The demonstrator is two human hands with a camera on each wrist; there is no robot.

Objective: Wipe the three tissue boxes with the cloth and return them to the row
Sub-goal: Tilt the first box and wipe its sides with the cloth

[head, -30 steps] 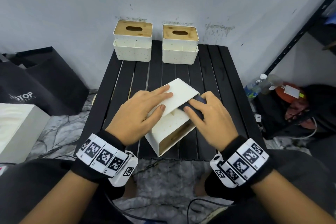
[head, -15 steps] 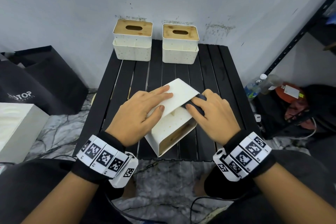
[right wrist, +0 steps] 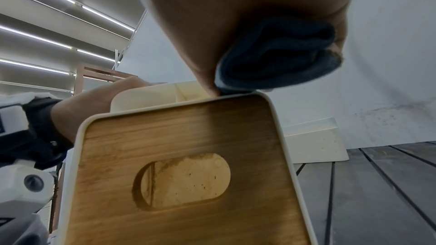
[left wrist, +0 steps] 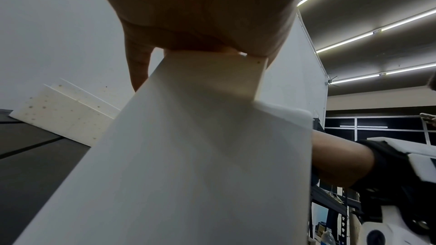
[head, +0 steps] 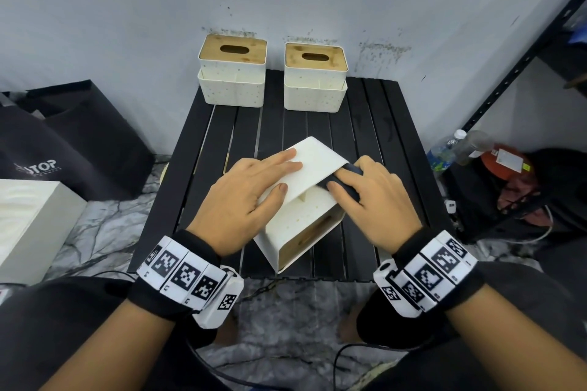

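Note:
Two white tissue boxes with wooden lids, the left box [head: 233,73] and the right box [head: 314,79], stand at the back of the black slatted table [head: 381,124]. The third box [head: 301,209] lies tipped on its side mid-table, its lid [right wrist: 184,174] towards me. My left hand [head: 273,174] lies flat on its upper face, fingers straight, thumb against the side. My right hand [head: 355,181] grips a bunched dark blue cloth [right wrist: 278,57] and presses it on the box's right side near the far edge. In the left wrist view the tipped box [left wrist: 200,156] fills the frame under my palm.
A black bag [head: 73,143] and a white carton [head: 31,225] sit on the floor to the left. Plastic bottles [head: 454,149] and a black metal rack [head: 524,57] stand to the right. The wall is right behind the back boxes. Cables lie near my knees.
My right hand has slid the cloth a little farther back along the box's right side. The left hand and the box have stayed put.

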